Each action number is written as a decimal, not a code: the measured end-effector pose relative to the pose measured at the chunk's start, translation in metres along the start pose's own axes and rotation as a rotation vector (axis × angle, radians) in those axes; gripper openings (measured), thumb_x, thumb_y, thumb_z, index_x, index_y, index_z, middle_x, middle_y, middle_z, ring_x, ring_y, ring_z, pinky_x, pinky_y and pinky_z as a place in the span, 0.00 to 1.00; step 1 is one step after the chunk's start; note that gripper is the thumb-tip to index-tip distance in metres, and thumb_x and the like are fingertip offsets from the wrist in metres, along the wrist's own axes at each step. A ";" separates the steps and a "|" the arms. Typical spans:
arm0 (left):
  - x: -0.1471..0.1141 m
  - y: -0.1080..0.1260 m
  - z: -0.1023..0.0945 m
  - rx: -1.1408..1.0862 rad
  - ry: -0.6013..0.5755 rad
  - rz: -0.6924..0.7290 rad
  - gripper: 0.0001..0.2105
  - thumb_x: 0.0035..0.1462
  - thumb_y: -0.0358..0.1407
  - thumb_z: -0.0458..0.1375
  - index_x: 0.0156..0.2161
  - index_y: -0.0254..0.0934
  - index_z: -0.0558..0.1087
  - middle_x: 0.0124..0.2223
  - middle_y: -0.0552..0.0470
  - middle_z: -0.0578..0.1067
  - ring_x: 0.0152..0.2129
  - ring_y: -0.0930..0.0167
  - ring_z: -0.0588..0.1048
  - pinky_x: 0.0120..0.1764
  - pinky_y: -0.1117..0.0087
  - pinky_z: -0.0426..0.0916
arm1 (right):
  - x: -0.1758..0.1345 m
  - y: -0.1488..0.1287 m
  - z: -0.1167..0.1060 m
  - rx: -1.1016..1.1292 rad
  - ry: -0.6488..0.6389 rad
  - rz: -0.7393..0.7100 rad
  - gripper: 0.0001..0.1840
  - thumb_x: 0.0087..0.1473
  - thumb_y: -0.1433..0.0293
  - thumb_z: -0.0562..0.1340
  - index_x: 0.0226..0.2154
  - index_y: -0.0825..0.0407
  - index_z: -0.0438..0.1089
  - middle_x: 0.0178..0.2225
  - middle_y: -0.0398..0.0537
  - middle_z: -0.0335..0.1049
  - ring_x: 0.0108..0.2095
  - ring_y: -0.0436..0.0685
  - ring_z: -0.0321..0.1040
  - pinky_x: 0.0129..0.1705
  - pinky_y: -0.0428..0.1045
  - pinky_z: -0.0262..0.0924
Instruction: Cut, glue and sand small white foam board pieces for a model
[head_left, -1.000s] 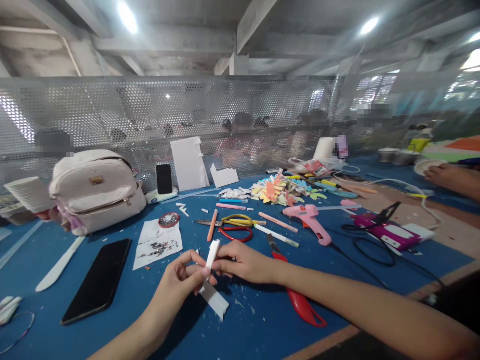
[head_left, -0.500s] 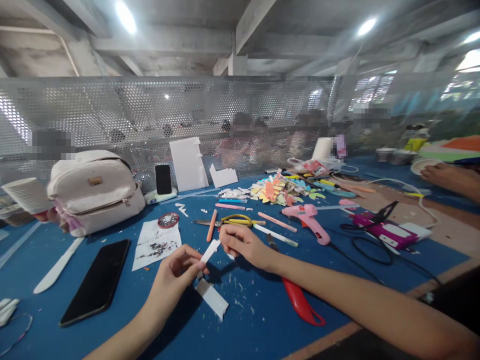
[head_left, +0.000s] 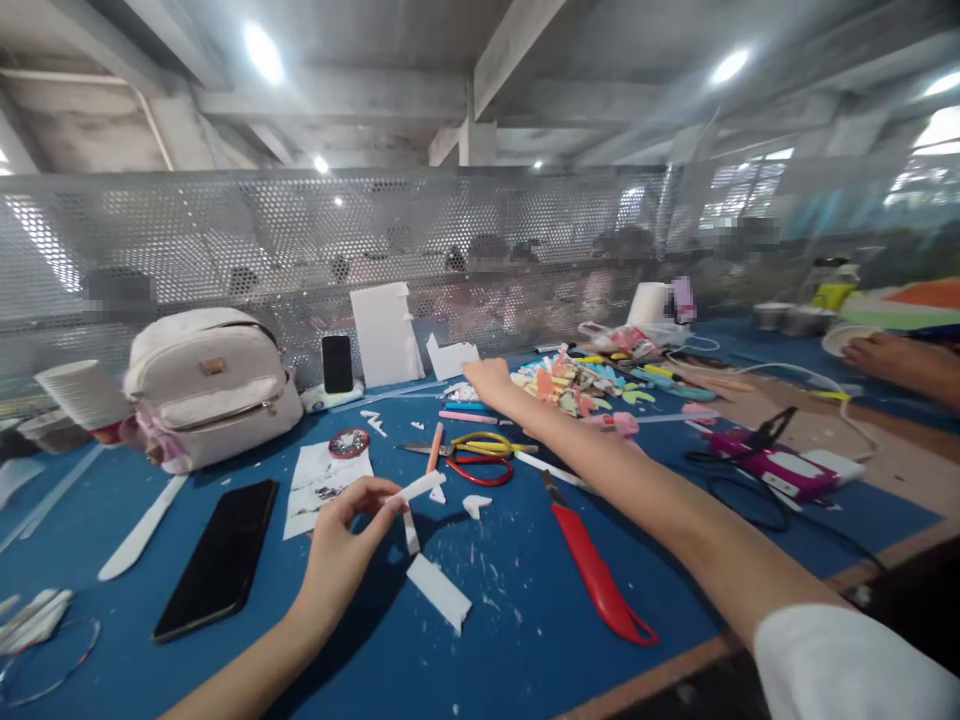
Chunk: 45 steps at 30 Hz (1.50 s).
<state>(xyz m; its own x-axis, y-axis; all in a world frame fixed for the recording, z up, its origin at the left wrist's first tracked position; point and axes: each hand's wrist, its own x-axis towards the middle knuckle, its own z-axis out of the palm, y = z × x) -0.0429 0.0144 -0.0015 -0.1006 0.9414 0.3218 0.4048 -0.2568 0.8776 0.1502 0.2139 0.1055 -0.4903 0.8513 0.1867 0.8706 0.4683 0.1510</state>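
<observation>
Between the thumb and fingers of my left hand (head_left: 352, 525) is a white paper strip (head_left: 421, 488), its free end pointing right. Below it another white piece of paper (head_left: 441, 592) lies on the blue table. My right hand (head_left: 489, 382) is stretched far forward to the heap of small white paper scraps (head_left: 459, 392). Its fingers look curled down, and whatever is in them is hidden. Scissors with yellow and red handles (head_left: 480, 458) lie between the hands, near a torn white scrap (head_left: 476, 506). A red-handled cutter (head_left: 600, 580) rests under my right forearm.
To the left are a white backpack (head_left: 214, 390), a black phone (head_left: 221, 560) and a white plastic knife (head_left: 142, 530). Coloured paper cutouts (head_left: 570, 385) and a pink glue gun (head_left: 619, 425), partly covered by my arm, lie at right. Another person's hand (head_left: 881, 355) shows far right.
My right hand has left the strip and moved forward to the white scrap heap. A torn white scrap now lies on the table. My left hand still holds the strip, now tilted flatter.
</observation>
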 end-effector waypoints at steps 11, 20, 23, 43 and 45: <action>0.002 -0.007 0.007 0.092 -0.053 0.064 0.15 0.66 0.46 0.56 0.40 0.34 0.73 0.34 0.53 0.76 0.32 0.71 0.76 0.39 0.64 0.72 | -0.114 -0.039 0.013 0.440 0.067 -0.643 0.09 0.63 0.65 0.64 0.45 0.49 0.73 0.42 0.46 0.77 0.43 0.56 0.72 0.42 0.49 0.62; 0.008 -0.002 -0.012 0.283 -0.356 0.427 0.14 0.58 0.50 0.63 0.42 0.44 0.73 0.48 0.51 0.72 0.49 0.64 0.69 0.52 0.63 0.59 | -0.098 -0.011 0.020 0.407 0.002 -0.909 0.06 0.62 0.75 0.64 0.40 0.49 0.76 0.46 0.48 0.75 0.48 0.57 0.68 0.47 0.50 0.59; 0.010 -0.002 -0.017 0.352 -0.533 0.549 0.17 0.50 0.51 0.68 0.43 0.48 0.76 0.49 0.54 0.72 0.46 0.65 0.69 0.50 0.65 0.58 | -0.100 -0.017 0.023 0.405 -0.036 -0.973 0.07 0.62 0.74 0.63 0.39 0.49 0.77 0.49 0.51 0.72 0.52 0.60 0.65 0.51 0.53 0.57; -0.009 0.004 -0.010 0.229 -0.171 0.857 0.14 0.59 0.29 0.64 0.48 0.39 0.69 0.39 0.50 0.77 0.35 0.72 0.77 0.40 0.74 0.72 | -0.129 -0.061 0.043 1.335 -0.374 -0.725 0.28 0.65 0.46 0.52 0.26 0.52 0.58 0.26 0.38 0.51 0.27 0.49 0.52 0.30 0.45 0.50; -0.011 0.005 -0.010 0.219 -0.150 0.833 0.16 0.57 0.24 0.65 0.48 0.40 0.70 0.39 0.51 0.77 0.35 0.73 0.77 0.41 0.75 0.72 | -0.132 -0.063 0.041 1.390 -0.367 -0.670 0.29 0.63 0.45 0.53 0.25 0.52 0.58 0.25 0.38 0.50 0.27 0.49 0.50 0.29 0.46 0.48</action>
<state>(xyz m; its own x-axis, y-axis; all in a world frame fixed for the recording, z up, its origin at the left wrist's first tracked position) -0.0490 0.0001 0.0030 0.4200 0.4892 0.7644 0.4602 -0.8407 0.2853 0.1617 0.0817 0.0316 -0.9279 0.3221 0.1878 -0.0319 0.4332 -0.9007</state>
